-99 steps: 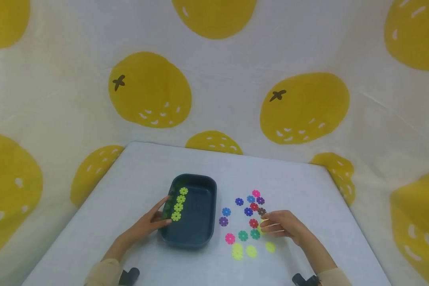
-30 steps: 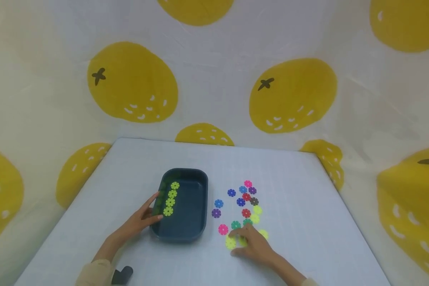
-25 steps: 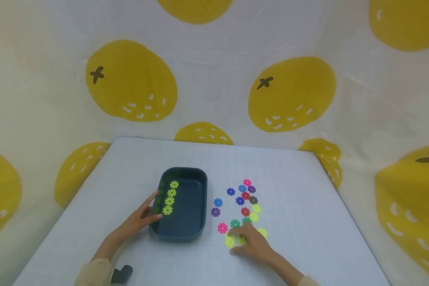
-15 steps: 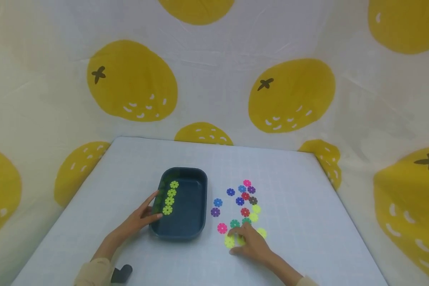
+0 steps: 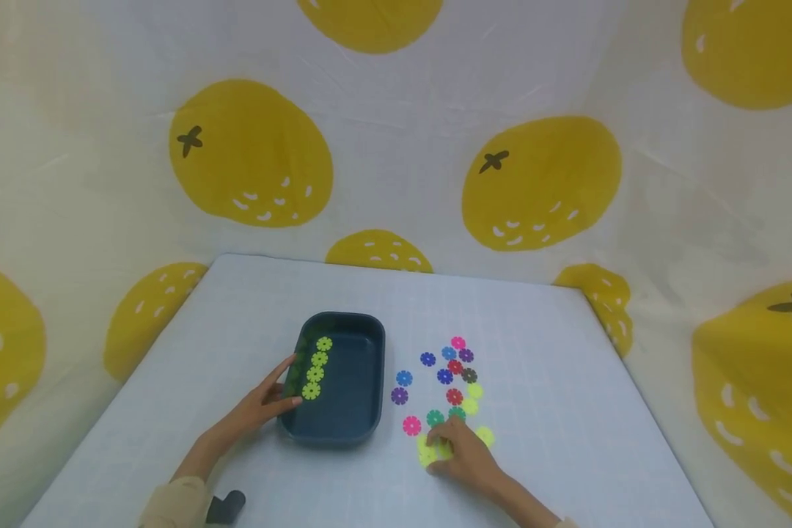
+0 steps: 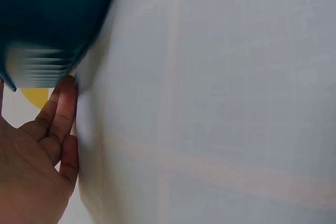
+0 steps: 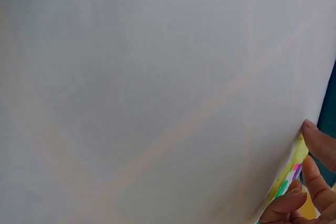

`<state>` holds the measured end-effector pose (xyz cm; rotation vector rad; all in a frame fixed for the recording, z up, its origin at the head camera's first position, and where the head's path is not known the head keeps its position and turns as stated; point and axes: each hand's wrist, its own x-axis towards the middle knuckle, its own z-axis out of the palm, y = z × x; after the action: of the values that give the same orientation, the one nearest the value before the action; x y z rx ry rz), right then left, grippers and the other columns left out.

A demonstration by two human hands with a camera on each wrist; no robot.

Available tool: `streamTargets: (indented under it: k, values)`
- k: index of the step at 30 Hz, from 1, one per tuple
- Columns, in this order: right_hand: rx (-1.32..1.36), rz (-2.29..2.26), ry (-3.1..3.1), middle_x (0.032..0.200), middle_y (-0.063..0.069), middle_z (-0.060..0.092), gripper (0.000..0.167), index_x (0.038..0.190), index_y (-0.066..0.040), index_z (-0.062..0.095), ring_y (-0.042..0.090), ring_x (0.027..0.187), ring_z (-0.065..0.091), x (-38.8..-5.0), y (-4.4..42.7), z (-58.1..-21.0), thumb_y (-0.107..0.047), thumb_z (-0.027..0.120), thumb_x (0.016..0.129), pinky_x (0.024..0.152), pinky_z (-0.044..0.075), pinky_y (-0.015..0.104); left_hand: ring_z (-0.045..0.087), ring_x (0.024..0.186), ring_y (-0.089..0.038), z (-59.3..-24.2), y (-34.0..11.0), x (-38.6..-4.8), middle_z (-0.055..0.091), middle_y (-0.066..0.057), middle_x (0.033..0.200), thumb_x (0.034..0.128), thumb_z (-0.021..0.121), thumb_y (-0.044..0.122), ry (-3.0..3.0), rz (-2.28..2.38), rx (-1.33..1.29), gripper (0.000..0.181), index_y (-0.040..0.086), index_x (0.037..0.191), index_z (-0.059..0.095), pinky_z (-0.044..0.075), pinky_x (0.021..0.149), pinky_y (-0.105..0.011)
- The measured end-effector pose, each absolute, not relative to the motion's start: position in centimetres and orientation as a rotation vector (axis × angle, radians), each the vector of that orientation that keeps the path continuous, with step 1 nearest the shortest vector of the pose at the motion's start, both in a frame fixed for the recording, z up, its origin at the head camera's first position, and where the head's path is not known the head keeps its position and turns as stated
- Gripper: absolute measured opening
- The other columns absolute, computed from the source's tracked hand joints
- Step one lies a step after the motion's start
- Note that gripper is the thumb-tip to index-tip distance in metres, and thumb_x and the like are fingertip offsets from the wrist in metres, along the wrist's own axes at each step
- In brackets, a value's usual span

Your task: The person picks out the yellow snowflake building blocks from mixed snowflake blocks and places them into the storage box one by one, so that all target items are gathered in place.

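Note:
My left hand rests against the left side of a dark blue tray, thumb at the rim. The left wrist view shows its fingers fairly straight beside the tray's outer wall. Inside the tray, several yellow-green interlocking discs lie in a row along the left. My right hand bends over the front of a group of discs, pinching a yellow interlocking disc between thumb and forefinger. Another yellow disc lies partly under it. In the right wrist view the thumb touches yellow; the fingertips are partly cut off.
Right of the tray lie loose discs: pink, purple, blue, red, green, brown and more yellow ones. A white cloth covers the table; a fruit-print curtain hangs behind.
My right hand came from the right side of the discs to the front yellow ones. Its thumb and forefinger have closed in, and the top yellow disc has shifted slightly toward me. The left hand stays put.

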<state>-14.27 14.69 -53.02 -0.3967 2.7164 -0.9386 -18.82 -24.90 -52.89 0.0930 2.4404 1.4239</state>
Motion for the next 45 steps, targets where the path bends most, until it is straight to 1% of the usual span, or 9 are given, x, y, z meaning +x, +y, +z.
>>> streamTargets:
  k: [5,10,13,16,21,27,33,40,45]
  values:
    - [-0.39,-0.931,2.689,0.079,-0.009,0.055,0.025,0.091,-0.018,0.061,0.007,0.071,0.046,-14.0,14.6,-52.9,-0.018,0.083,0.078,0.062,0.043,0.021,0.043,0.135,-0.046,-52.7,-24.7,-18.6,0.028,-0.026,0.157,0.0947,0.067,0.035,2.431,1.447,0.097,0.084,0.037,0.159,0.013,0.044,0.103,-0.061]
    - [-0.42,-0.938,2.621,0.073,-0.011,0.058,0.013,0.089,-0.018,0.067,0.006,0.065,0.046,-14.0,14.6,-52.8,-0.014,0.078,0.083,0.059,0.041,0.021,0.047,0.132,-0.043,-52.5,-24.7,-18.5,0.034,-0.028,0.154,0.0949,0.067,0.034,2.425,1.455,0.089,0.084,0.037,0.159,0.013,0.045,0.103,-0.06]
    - [-0.409,-1.015,2.552,0.078,-0.01,0.064,0.008,0.089,-0.017,0.071,0.006,0.067,0.052,-13.9,14.8,-52.8,-0.013,0.076,0.085,0.06,0.046,0.021,0.045,0.133,-0.043,-52.6,-24.8,-18.6,0.033,-0.027,0.155,0.095,0.067,0.035,2.426,1.455,0.09,0.083,0.037,0.159,0.013,0.044,0.104,-0.059]
    - [-0.322,-1.165,2.439,0.081,-0.005,0.066,0.007,0.091,-0.014,0.072,0.01,0.068,0.06,-14.0,15.0,-52.8,-0.011,0.074,0.085,0.061,0.052,0.024,0.043,0.135,-0.045,-52.7,-24.9,-18.6,0.029,-0.027,0.157,0.0952,0.066,0.036,2.426,1.456,0.103,0.084,0.036,0.159,0.012,0.044,0.104,-0.06]
    - [-0.091,-1.344,2.289,0.077,0.003,0.067,0.014,0.099,-0.006,0.073,0.017,0.067,0.068,-14.5,15.1,-52.1,-0.012,0.074,0.086,0.063,0.057,0.03,0.044,0.135,-0.044,-52.8,-25.0,-18.7,0.028,-0.026,0.158,0.0946,0.067,0.037,2.422,1.467,0.103,0.084,0.037,0.159,0.013,0.044,0.104,-0.059]
    - [0.084,-1.432,2.169,0.085,0.008,0.075,0.029,0.112,0.002,0.07,0.02,0.073,0.074,-15.1,14.5,-50.0,-0.013,0.074,0.087,0.067,0.06,0.031,0.047,0.132,-0.042,-53.3,-25.1,-18.8,0.028,-0.025,0.158,0.0935,0.068,0.038,2.434,1.474,0.109,0.084,0.038,0.159,0.014,0.046,0.101,-0.058]
    - [0.075,-1.475,2.161,0.089,0.009,0.076,0.028,0.112,0.0,0.071,0.023,0.078,0.075,-16.2,13.4,-46.8,-0.016,0.073,0.09,0.069,0.06,0.03,0.045,0.134,-0.043,-53.4,-24.9,-18.8,0.027,-0.024,0.159,0.0937,0.067,0.04,2.449,1.465,0.084,0.083,0.04,0.158,0.014,0.045,0.102,-0.06]
    - [0.003,-1.495,2.155,0.096,0.012,0.076,0.033,0.115,-0.001,0.071,0.023,0.083,0.076,-18.1,12.0,-44.1,-0.021,0.074,0.089,0.072,0.059,0.028,0.041,0.137,-0.045,-53.2,-24.8,-18.8,0.025,-0.023,0.161,0.0938,0.067,0.041,2.44,1.461,0.063,0.083,0.042,0.158,0.014,0.042,0.105,-0.062]
    - [-0.049,-1.508,2.105,0.098,0.013,0.076,0.035,0.118,-0.002,0.07,0.023,0.084,0.076,-19.6,10.2,-42.6,-0.023,0.074,0.09,0.074,0.059,0.028,0.044,0.135,-0.043,-53.1,-24.9,-18.7,0.026,-0.024,0.16,0.0945,0.066,0.04,2.447,1.451,0.08,0.082,0.039,0.158,0.014,0.044,0.104,-0.06]
